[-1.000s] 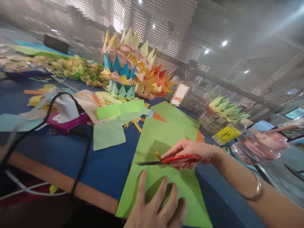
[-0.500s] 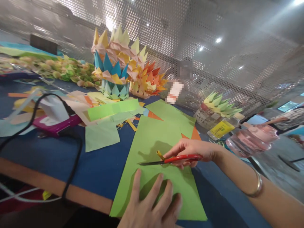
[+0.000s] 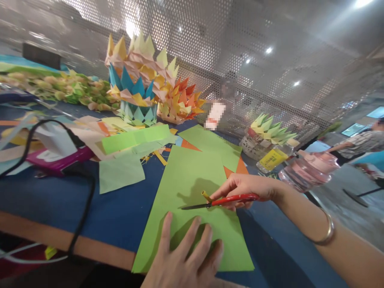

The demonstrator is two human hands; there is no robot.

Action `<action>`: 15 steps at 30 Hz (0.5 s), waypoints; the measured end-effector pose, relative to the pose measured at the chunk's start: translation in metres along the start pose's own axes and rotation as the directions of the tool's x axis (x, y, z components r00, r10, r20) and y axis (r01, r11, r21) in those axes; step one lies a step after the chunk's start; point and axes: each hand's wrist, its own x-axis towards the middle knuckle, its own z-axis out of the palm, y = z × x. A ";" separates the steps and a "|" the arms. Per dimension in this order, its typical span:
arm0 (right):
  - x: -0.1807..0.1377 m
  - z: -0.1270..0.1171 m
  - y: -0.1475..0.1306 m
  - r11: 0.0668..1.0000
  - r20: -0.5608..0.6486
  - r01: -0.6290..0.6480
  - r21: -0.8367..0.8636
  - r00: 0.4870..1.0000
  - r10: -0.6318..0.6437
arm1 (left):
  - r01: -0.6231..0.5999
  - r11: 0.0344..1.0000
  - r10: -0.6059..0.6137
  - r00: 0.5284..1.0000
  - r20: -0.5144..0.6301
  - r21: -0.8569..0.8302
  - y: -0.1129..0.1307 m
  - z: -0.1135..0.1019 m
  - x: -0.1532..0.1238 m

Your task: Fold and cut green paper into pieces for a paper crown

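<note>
- Green paper, a broad sheet (image 3: 175, 172), lies at the near edge of the blue surface (image 3: 117, 214), one corner apparently reaching past the wooden edging.
- The left hand (image 3: 183, 260) rests on its near part, fingers spread and gripping nothing, probably keeping it flat.
- The right hand (image 3: 247, 187) grasps red-handled scissors (image 3: 225, 200), blades together and pointing left; their shadow suggests they are just above the sheet, and the level hold keeps the tips off the other fingers.
- A small yellow stub (image 3: 205, 196) projects by the right fingertips; whether it is gripped, I cannot tell.
- Leftward, a magenta device (image 3: 57, 161) sits back from the near edge, its black cord (image 3: 80, 226) hanging over.
- A second green sheet (image 3: 210, 140) partly covers orange paper (image 3: 192, 145).
- Near the right edge, a pink bottle (image 3: 309, 172) stays apart from the paper.
- Toward the far edge, pointed paper crowns (image 3: 138, 86) stand upright, presumably sparing their folds.
</note>
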 end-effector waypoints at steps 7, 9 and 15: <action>-0.008 0.001 0.004 1.000 -0.026 -0.012 -0.018 1.000 0.012 | 0.011 1.000 -0.010 0.997 0.082 -0.007 0.000 -0.004 -0.001; -0.010 0.000 0.006 1.000 -0.040 -0.013 -0.022 0.999 0.012 | 0.001 1.000 -0.001 0.996 0.094 -0.001 0.000 -0.004 -0.002; -0.018 -0.003 0.014 0.996 -0.070 -0.023 -0.088 0.997 0.017 | -0.003 1.000 0.000 0.990 0.143 0.021 0.000 -0.007 -0.001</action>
